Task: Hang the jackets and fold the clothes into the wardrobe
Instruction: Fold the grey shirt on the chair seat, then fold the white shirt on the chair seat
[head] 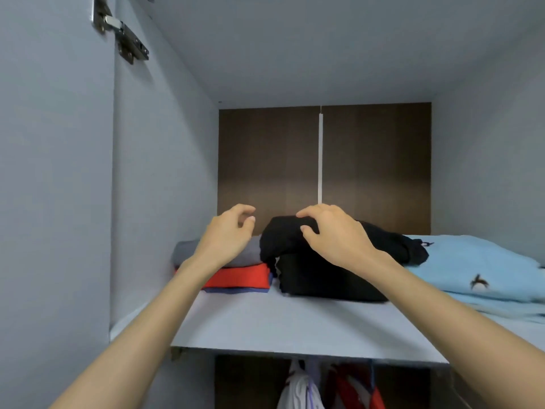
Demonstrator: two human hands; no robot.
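Observation:
On the wardrobe's upper shelf (265, 326) lies a black folded pile (321, 278) with a rumpled black garment (280, 237) on top. My right hand (333, 234) is over that garment, fingers arched and thumb touching its top, without a clear grip. My left hand (230, 231) hovers with loosely curled fingers over a grey folded cloth (188, 252) and holds nothing. The grey cloth lies on a red folded garment (241, 278), with a blue layer under that. Below the shelf hang a white jacket (298, 391) and a red jacket (356, 388).
A light blue folded garment (472, 267) with small dark bird prints fills the shelf's right side. The grey wardrobe side wall (165, 172) stands close on the left, with a metal door hinge (129, 42) high up. The back panel (374, 166) is dark brown.

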